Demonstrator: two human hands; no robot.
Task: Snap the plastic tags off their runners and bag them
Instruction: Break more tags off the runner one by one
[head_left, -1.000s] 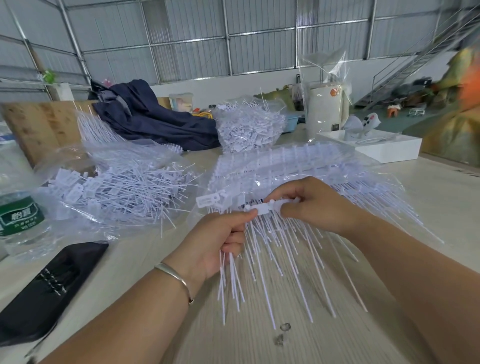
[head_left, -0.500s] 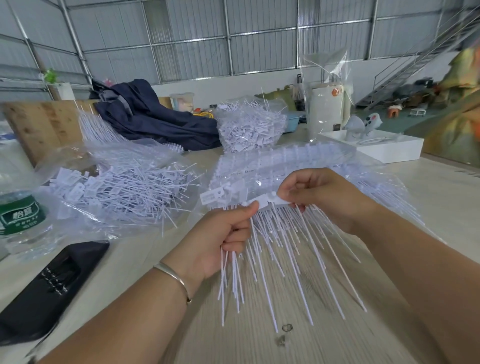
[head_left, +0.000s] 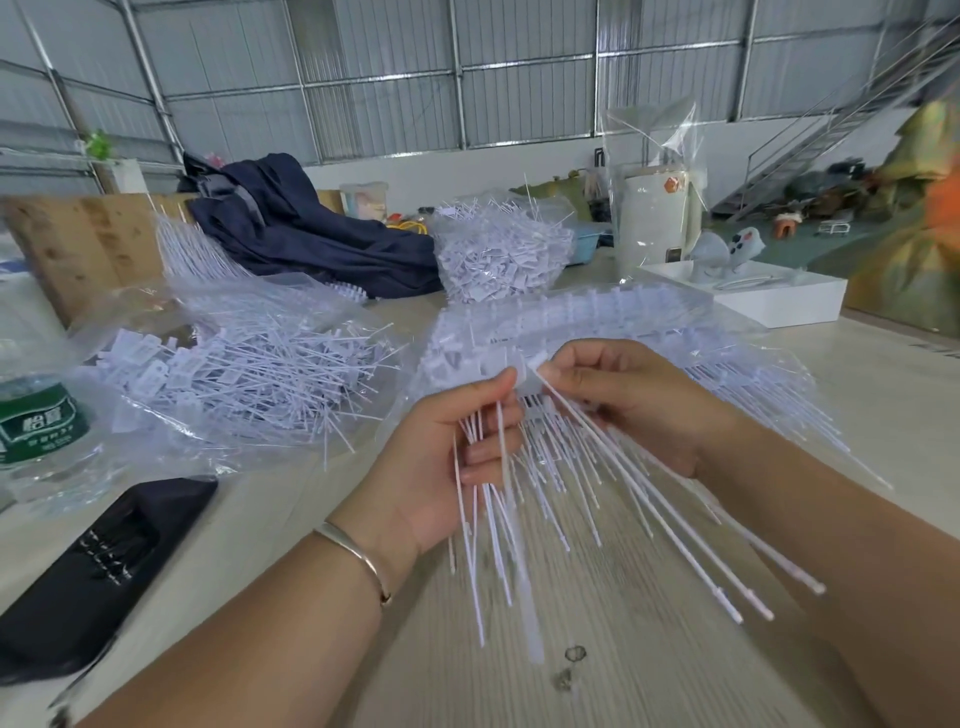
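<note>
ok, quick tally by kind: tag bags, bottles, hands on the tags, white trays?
Clear plastic bags of white plastic tags: 3
Green-labelled clear water bottle: 1
Hands holding tags: 2, left hand, right hand
White rectangular tray: 1
Total: 7

Warehouse workshop: corrugated metal walls (head_left: 519, 78), steel staircase (head_left: 831, 124), worktable (head_left: 649, 649).

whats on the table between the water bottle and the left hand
In the head view, an open clear bag of loose white tags lies between the bottle and the left hand.
</note>
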